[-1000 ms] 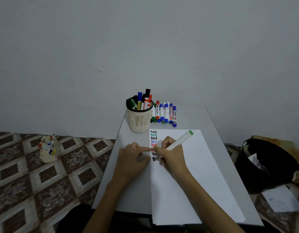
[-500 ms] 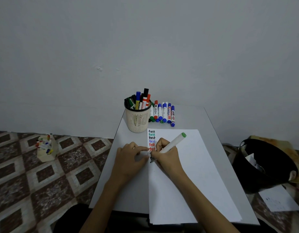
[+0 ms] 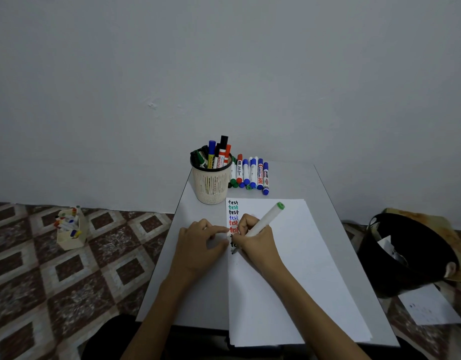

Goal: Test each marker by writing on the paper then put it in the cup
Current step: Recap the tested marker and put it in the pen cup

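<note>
Mid-frame, the right hand (image 3: 258, 242) pinches a green-ended marker (image 3: 267, 219), tip on the paper (image 3: 289, 268). The left hand (image 3: 198, 245) presses the sheet's left edge with loosely spread fingers. The cup (image 3: 211, 181) stands just above.

Left hand (image 3: 198, 245) and right hand (image 3: 258, 242) bare, forearms (image 3: 302, 289) too; dark lap clothing (image 3: 107, 336).

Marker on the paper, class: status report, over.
Right grip holds green-ended marker, tip on paper. Left grip rests at paper's edge. Cup behind, loose markers beside it, nothing blocking.
</note>
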Action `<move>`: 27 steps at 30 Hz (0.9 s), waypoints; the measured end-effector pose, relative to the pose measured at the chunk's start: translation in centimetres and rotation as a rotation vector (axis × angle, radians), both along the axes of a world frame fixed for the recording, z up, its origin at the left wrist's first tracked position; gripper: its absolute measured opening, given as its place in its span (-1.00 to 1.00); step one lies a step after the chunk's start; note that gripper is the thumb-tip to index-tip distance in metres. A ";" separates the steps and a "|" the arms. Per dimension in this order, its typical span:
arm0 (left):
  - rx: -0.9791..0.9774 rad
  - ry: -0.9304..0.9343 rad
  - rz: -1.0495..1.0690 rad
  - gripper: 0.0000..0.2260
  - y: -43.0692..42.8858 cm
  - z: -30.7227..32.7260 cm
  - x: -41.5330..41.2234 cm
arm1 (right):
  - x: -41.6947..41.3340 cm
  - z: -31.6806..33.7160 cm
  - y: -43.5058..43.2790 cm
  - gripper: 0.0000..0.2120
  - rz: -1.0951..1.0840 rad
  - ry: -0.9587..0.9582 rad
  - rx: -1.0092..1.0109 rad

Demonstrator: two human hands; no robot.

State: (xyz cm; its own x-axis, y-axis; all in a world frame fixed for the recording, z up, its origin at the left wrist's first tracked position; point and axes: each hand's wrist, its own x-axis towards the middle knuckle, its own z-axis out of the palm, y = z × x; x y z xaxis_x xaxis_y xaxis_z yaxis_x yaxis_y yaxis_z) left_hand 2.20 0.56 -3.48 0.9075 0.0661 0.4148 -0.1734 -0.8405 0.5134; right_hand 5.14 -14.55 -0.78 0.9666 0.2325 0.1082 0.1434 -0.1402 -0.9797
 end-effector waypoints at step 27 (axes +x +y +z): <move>-0.036 0.014 0.009 -0.51 -0.3 0.6 -0.4 | 0.1 -0.5 -0.2 -0.67 -0.030 -0.007 0.049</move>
